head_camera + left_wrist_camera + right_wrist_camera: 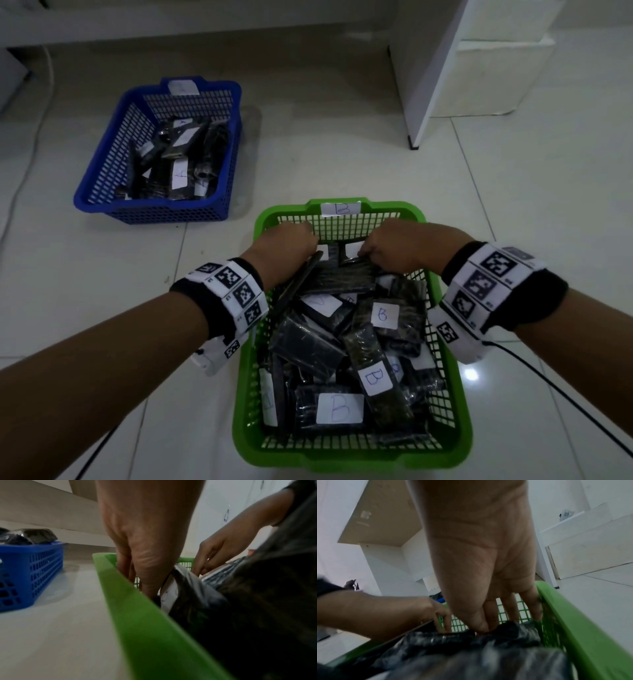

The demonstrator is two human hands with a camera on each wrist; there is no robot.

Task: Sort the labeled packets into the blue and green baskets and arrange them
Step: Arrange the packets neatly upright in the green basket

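Head view shows the green basket [442,346] near the person, long axis running away from them, full of black packets [329,346] lying in many directions. Left hand [286,245] and right hand [394,248] reach down at its far end, each pinching a packet. The blue basket [102,164] stands far left.

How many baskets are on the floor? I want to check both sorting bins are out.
2. The blue basket sits farther away on the left; the green basket, packed with packets, is directly in front, with both hands reaching into its far end.
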